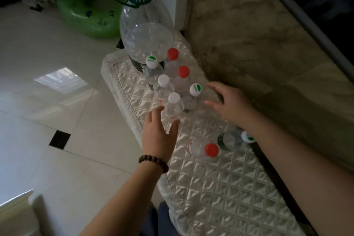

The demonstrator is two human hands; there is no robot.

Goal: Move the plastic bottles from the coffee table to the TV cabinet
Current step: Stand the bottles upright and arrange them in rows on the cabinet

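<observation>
Plastic bottles [173,90] cluster upright on the quilted surface [220,188], a big jug [146,32] behind, two lying nearer. Left hand [160,130], fingers spread, touches the nearest bottle [174,107]; right hand [228,103] hovers wide beside them.

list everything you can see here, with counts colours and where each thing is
large bottle: 1, clear with white-and-green cap, far end of the quilted cover
small upright bottles: 6, clear; two red caps, two plain white caps, two white-and-green caps; clustered in front of the large bottle
lying bottles: 2, clear; one red cap, one white-and-green cap; nearer, by the right forearm
quilted cover: 1, silvery white, over the low surface
swim ring: 1, green, on the floor, top left
floor: pale tiles with a black inset
bracelet: 1, brown beads, left wrist
left hand: open, at the nearest white-capped bottle
right hand: open, beside the cluster
</observation>
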